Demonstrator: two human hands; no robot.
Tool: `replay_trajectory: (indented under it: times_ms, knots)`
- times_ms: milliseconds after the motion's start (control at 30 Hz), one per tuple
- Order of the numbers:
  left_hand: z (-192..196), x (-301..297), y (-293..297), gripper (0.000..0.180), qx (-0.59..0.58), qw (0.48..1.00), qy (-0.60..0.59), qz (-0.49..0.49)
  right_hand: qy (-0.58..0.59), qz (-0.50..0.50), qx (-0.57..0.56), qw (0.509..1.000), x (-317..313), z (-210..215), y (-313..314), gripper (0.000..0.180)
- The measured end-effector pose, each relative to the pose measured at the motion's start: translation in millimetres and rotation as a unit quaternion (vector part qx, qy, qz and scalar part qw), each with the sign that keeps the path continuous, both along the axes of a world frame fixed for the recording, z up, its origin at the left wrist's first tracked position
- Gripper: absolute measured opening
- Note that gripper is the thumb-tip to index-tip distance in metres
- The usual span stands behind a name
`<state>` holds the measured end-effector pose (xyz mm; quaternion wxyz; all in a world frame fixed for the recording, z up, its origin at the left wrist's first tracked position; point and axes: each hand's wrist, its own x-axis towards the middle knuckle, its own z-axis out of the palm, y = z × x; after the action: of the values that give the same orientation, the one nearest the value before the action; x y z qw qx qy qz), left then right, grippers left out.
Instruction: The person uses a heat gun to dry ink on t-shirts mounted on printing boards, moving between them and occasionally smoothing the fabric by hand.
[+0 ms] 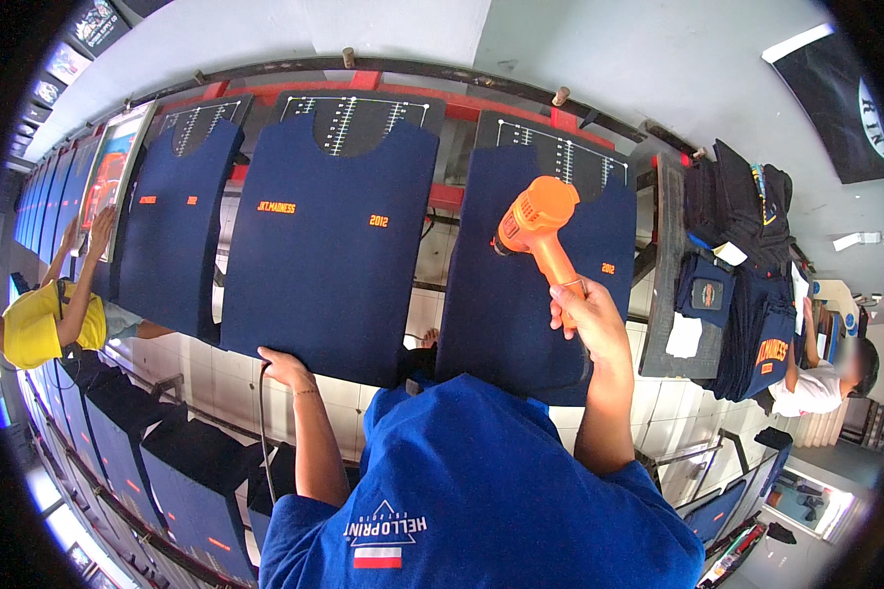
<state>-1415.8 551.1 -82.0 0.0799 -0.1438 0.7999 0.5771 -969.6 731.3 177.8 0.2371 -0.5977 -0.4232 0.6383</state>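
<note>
My right hand (591,319) is wrapped round the handle of an orange heat gun (540,211). The gun's nozzle points left, above a navy shirt (501,304) with small orange prints, stretched on a black board with white ruler marks. Another navy shirt (329,255), also printed in orange, lies smooth on the board to its left. By that shirt's near edge, my left hand (287,369) grips a dark cord (263,422), which hangs down past my forearm. The palm side of this hand is hidden.
A person in yellow (44,324) works at a framed screen (118,182) on the left. Folded dark shirts (742,285) are piled at right, near a person in white (810,390). More shirt boards (196,491) line up behind me. A red and black rail (363,79) runs along the far side.
</note>
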Motion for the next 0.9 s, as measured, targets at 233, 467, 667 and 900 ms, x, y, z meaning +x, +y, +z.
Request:
replay_trajectory:
  times_ms: [233,467,667,900]
  knots:
    - [7,5,4,0.058,-0.003,1.0,-0.016,0.004,-0.002,-0.012,0.0,1.0,5,-1,-1,0.025]
    - [12,8,6,0.061,-0.047,0.999,-0.009,0.006,-0.022,-0.012,0.016,1.0,9,-3,-4,0.021]
    - [5,3,0,0.062,-0.041,0.999,-0.004,0.001,-0.022,-0.02,0.013,0.999,10,-1,-6,0.022]
    - [19,12,8,0.057,-0.044,0.999,0.008,-0.01,-0.04,-0.021,0.037,0.998,9,-5,-12,0.023]
